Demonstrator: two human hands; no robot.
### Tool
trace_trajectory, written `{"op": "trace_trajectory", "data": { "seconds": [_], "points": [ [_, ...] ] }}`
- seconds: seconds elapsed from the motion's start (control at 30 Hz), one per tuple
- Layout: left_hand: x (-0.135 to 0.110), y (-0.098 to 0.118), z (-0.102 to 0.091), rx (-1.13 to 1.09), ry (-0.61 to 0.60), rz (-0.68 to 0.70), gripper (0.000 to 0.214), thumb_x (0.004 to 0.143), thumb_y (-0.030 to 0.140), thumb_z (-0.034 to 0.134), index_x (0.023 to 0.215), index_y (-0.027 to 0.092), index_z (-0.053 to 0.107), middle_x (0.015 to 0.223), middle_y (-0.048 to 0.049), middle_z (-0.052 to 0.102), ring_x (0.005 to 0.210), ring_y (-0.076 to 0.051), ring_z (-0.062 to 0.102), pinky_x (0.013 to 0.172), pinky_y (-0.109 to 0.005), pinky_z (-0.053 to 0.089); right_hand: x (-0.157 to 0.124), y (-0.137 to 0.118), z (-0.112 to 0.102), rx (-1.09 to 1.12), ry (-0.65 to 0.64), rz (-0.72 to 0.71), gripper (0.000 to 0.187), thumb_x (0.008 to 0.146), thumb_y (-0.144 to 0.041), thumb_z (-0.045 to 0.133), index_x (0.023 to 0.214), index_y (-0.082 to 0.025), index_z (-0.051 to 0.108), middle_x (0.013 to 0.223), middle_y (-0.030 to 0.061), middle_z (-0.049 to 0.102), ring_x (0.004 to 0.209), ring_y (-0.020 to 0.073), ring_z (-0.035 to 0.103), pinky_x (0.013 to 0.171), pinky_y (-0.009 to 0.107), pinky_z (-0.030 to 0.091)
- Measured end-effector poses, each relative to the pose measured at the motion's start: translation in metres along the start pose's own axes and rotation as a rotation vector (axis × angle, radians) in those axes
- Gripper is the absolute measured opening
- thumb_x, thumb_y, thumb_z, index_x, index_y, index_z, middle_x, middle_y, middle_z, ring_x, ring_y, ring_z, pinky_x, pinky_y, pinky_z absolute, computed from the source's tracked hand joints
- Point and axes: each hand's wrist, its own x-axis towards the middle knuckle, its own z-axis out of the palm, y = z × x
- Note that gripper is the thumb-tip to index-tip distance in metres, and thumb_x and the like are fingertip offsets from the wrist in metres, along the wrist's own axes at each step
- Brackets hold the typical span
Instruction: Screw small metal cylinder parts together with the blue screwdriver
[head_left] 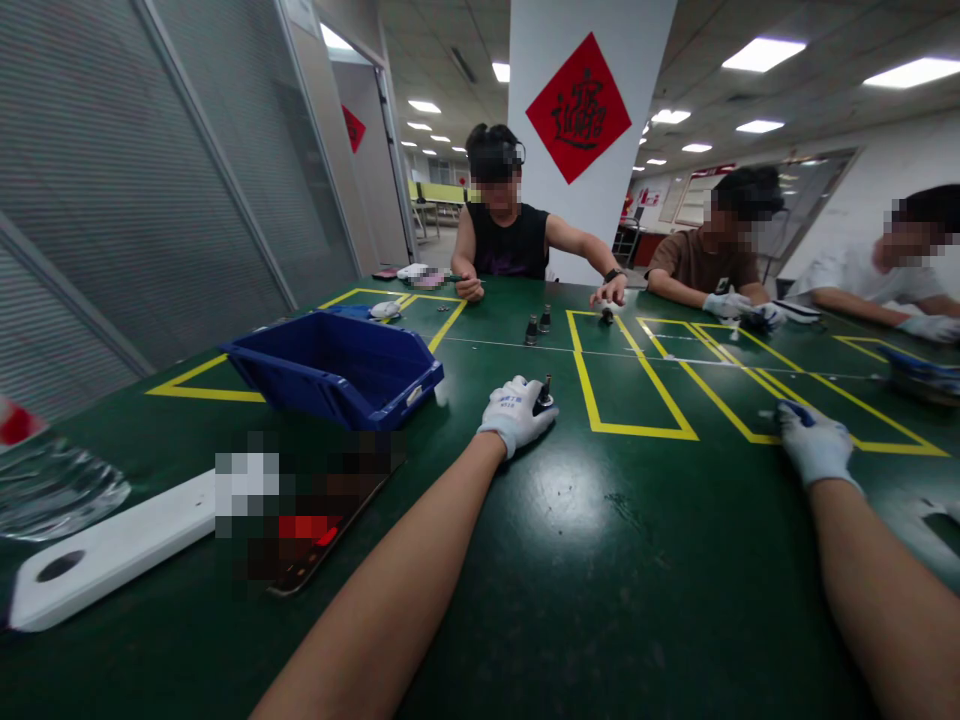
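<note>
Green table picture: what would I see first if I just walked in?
The red diamond sign on the far white pillar jumps out, then the blue bin left of centre on the green table with its yellow tape lines. Close in, the gloved left hand holds a small dark part mid-table, and the gloved right hand rests by the lines at the right.

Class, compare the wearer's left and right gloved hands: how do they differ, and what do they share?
The left hand holds a small dark part upright, on plain green table; the right hand grips something blue and lies across a yellow line. Both are white-gloved, resting on that table.
</note>
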Motion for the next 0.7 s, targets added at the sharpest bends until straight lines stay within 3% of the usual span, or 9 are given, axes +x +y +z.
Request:
{"op": "trace_trajectory", "data": {
  "seconds": [0.1,0.23,0.43,0.57,0.7],
  "points": [
    [0.001,-0.001,0.000,0.006,-0.005,0.006,0.050,0.080,0.063,0.047,0.112,0.026,0.055,0.107,-0.0077,0.052,0.098,-0.025,0.053,0.086,-0.037,0.041,0.005,0.005,0.000,-0.029,-0.004,-0.050,0.049,0.083,-0.040,0.050,0.118,-0.009,0.065,0.114,0.0273,0.055,0.110,0.0336,0.052,0.088,0.044,0.038],
    [0.001,-0.002,0.002,0.019,0.005,0.016,0.052,0.080,0.065,0.046,0.114,0.026,0.054,0.107,-0.0078,0.052,0.097,-0.026,0.054,0.085,-0.038,0.042,0.004,0.001,0.006,0.016,-0.013,-0.128,0.053,0.076,-0.045,0.054,0.117,-0.014,0.066,0.116,0.0242,0.048,0.101,0.0345,0.054,0.080,0.047,0.039],
    [0.003,-0.004,0.004,0.036,0.006,0.025,0.053,0.081,0.066,0.043,0.113,0.026,0.054,0.106,-0.0074,0.053,0.096,-0.026,0.053,0.084,-0.037,0.042,0.003,-0.002,0.021,-0.046,-0.109,-0.072,0.062,0.070,-0.048,0.060,0.125,-0.020,0.059,0.121,0.0247,0.042,0.102,0.0367,0.053,0.076,0.050,0.039],
    [0.004,-0.005,0.006,0.041,0.004,0.031,0.053,0.080,0.067,0.042,0.113,0.026,0.054,0.105,-0.0070,0.053,0.095,-0.026,0.054,0.083,-0.037,0.042,0.004,0.000,0.025,-0.142,-0.157,-0.083,0.065,0.075,-0.047,0.057,0.134,-0.022,0.048,0.123,0.0250,0.046,0.107,0.0367,0.052,0.080,0.047,0.041],
    [0.005,-0.007,0.009,0.040,0.011,0.035,0.053,0.080,0.068,0.042,0.113,0.027,0.054,0.105,-0.0069,0.054,0.096,-0.026,0.054,0.083,-0.037,0.043,0.007,0.005,0.025,-0.151,-0.088,-0.038,0.076,0.072,-0.053,0.061,0.137,-0.019,0.040,0.113,0.0224,0.057,0.101,0.0366,0.056,0.077,0.043,0.043]
  ]
}}
